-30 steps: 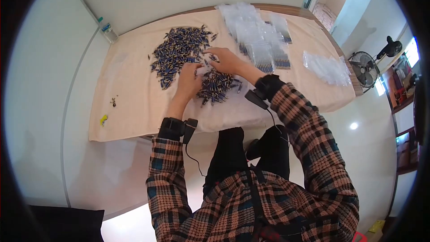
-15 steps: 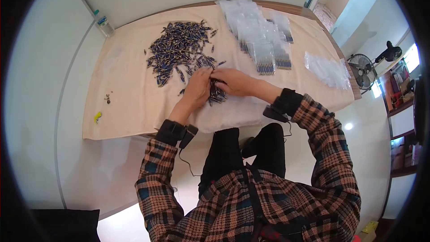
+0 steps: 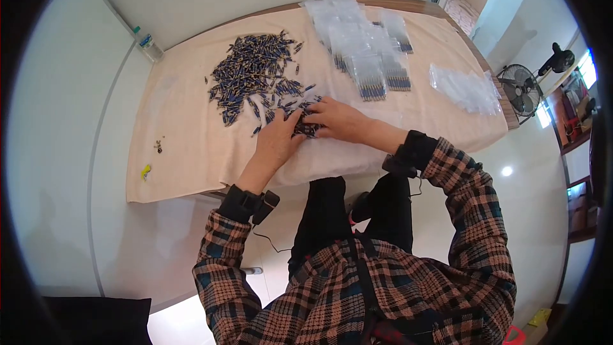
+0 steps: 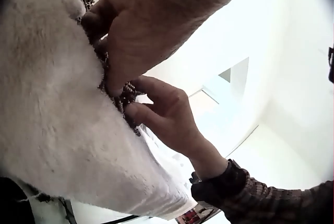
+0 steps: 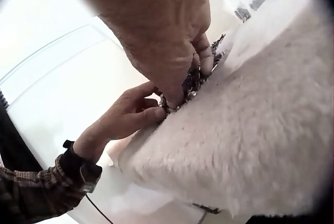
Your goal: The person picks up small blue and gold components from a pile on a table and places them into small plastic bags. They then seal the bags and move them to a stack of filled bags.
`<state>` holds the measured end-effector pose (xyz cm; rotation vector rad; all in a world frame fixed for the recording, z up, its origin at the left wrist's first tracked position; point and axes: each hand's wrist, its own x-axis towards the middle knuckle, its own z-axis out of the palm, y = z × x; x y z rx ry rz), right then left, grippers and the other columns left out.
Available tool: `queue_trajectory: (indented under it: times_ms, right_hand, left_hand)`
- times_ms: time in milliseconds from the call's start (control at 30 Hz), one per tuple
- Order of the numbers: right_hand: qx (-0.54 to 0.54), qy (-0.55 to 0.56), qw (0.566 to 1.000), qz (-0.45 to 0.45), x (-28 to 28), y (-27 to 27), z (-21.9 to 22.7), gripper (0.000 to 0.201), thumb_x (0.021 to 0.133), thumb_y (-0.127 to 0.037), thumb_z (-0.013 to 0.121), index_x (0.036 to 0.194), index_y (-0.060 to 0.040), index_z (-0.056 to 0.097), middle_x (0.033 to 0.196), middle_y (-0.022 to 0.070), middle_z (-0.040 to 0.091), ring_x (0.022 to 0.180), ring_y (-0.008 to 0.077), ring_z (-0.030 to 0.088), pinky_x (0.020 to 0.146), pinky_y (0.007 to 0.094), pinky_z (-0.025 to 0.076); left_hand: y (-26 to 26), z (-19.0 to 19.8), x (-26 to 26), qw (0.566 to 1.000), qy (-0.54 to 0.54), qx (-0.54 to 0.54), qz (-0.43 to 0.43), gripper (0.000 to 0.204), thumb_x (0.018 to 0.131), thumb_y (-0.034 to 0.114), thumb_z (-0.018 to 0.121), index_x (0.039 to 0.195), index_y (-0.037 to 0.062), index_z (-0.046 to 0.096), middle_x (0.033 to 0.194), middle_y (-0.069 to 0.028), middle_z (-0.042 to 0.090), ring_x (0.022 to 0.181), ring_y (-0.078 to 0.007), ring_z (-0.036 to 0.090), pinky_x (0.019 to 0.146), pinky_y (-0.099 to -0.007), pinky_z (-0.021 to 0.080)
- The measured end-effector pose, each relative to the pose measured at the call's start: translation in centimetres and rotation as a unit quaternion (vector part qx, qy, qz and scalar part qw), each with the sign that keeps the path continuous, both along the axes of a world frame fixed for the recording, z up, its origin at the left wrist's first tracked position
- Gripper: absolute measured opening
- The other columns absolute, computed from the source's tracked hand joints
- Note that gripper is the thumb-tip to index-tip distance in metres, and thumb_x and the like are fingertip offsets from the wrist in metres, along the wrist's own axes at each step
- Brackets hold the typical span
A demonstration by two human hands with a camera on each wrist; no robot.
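Observation:
Both hands meet at a small near heap of slim blue pieces with gold-coloured ends (image 3: 308,129). My left hand (image 3: 276,140) curls its fingers and thumb round the heap's left side. On the right side, my right hand (image 3: 345,120) does the same; the left wrist view shows pieces between its thumb and forefinger (image 4: 151,88). In the right wrist view, the left thumb (image 5: 151,115) lies low against the pieces, close to the right hand. Much of the heap is hidden under the fingers. Just beyond lies a large heap of the same pieces (image 3: 246,73).
Clear bags with rows of such pieces (image 3: 372,83) overlap at the back right. Flat clear bags (image 3: 463,92) lie farther right on the cream cloth (image 3: 191,128). A yellow item (image 3: 146,171) and small metal bits (image 3: 158,147) are at left. A bottle (image 3: 147,45) stands beyond the left edge.
My right hand has come back from the far side of the near heap to its right side. Both hands now close round that heap, and loose pieces lie between it and the large heap.

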<state>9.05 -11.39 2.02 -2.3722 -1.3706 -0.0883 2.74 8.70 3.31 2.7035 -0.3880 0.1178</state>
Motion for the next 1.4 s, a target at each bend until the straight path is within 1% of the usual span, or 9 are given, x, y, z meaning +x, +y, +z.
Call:
queue_trajectory:
  times_ms: [133,300,400,667,967,1100,1233,1333,1400]
  right_hand:
    - [0.074,-0.017,0.997,0.033,3.3,0.8,-0.4,0.033,0.075,-0.013,0.071,0.107,-0.0089,0.065,0.109,0.0131,0.062,0.106,0.0323,0.055,0.089,0.0414,0.046]
    - [0.1,0.045,0.993,-0.044,6.4,2.1,-1.0,0.026,0.076,-0.013,0.07,0.101,-0.0075,0.068,0.096,0.0171,0.065,0.096,0.0343,0.06,0.087,0.0423,0.046]
    - [0.117,0.017,0.991,-0.069,6.9,2.9,-1.3,0.025,0.075,-0.015,0.07,0.099,-0.0069,0.069,0.093,0.0182,0.065,0.093,0.0352,0.061,0.087,0.0429,0.046]
    - [0.086,0.039,0.994,-0.049,2.9,1.7,0.0,0.03,0.071,-0.017,0.071,0.099,-0.006,0.067,0.098,0.0187,0.062,0.098,0.0367,0.057,0.087,0.0427,0.046]
    - [0.122,0.071,0.989,-0.044,-0.8,-0.8,-1.6,0.031,0.07,-0.008,0.07,0.099,-0.0032,0.062,0.098,0.0159,0.056,0.096,0.0347,0.054,0.084,0.0398,0.045]
    - [0.166,0.051,0.983,-0.054,-1.4,-0.5,-2.0,0.026,0.068,-0.004,0.07,0.093,-0.0021,0.065,0.093,0.0156,0.058,0.092,0.0344,0.056,0.081,0.0389,0.047]
    - [0.205,0.054,0.973,-0.09,0.0,0.5,-1.9,0.021,0.067,-0.002,0.068,0.088,-0.0015,0.066,0.089,0.0162,0.061,0.088,0.0349,0.059,0.079,0.04,0.048]
    - [0.259,0.05,0.958,-0.11,0.7,1.3,-1.1,0.019,0.066,-0.003,0.068,0.085,-0.0018,0.065,0.086,0.0174,0.062,0.087,0.0365,0.059,0.08,0.0426,0.048]
    - [0.275,0.059,0.951,-0.125,0.8,1.2,-0.5,0.02,0.069,-0.001,0.068,0.089,-0.0013,0.066,0.09,0.0164,0.064,0.084,0.0327,0.062,0.076,0.038,0.05]
  left_hand:
    - [1.0,-1.8,2.8,0.992,-0.094,-0.069,-0.038,0.041,0.076,0.015,0.071,0.114,0.0091,0.057,0.098,-0.0161,0.055,0.087,-0.0373,0.058,0.076,-0.0437,0.047]
    - [2.0,-2.3,5.2,0.99,-0.105,-0.087,-0.028,0.026,0.078,0.01,0.069,0.102,0.0029,0.062,0.093,-0.0178,0.058,0.089,-0.0378,0.057,0.076,-0.0428,0.046]
    - [1.5,-2.7,6.3,0.986,-0.121,-0.108,0.036,0.018,0.078,0.008,0.067,0.094,0.0011,0.064,0.09,-0.0182,0.059,0.089,-0.0383,0.056,0.076,-0.044,0.045]
    - [0.8,-2.9,5.8,0.991,-0.053,-0.108,-0.053,0.026,0.071,0.006,0.067,0.097,0.0032,0.063,0.091,-0.0201,0.057,0.089,-0.0416,0.055,0.078,-0.0476,0.044]
    - [-2.0,-2.0,2.0,0.997,-0.021,-0.066,-0.046,0.039,0.067,0.004,0.066,0.105,0.0086,0.056,0.094,-0.0174,0.054,0.089,-0.0393,0.056,0.075,-0.0459,0.046]
    - [-2.0,-2.4,1.7,0.989,-0.081,-0.101,-0.066,0.034,0.066,0.003,0.067,0.098,0.0057,0.055,0.096,-0.0193,0.052,0.086,-0.0394,0.057,0.071,-0.0462,0.047]
    - [-1.0,-2.4,4.1,0.989,-0.069,-0.115,-0.062,0.028,0.066,0.002,0.067,0.093,0.0037,0.057,0.089,-0.0196,0.054,0.084,-0.0388,0.057,0.07,-0.0437,0.046]
    - [-0.6,-1.9,5.9,0.968,0.033,-0.25,0.016,0.026,0.064,-0.004,0.066,0.09,-0.0004,0.06,0.092,-0.0168,0.059,0.083,-0.035,0.058,0.074,-0.0399,0.047]
    - [-0.6,-1.9,5.9,0.972,-0.018,-0.235,-0.004,0.028,0.065,-0.005,0.066,0.091,-0.0009,0.06,0.093,-0.0165,0.059,0.084,-0.0345,0.058,0.074,-0.0394,0.047]
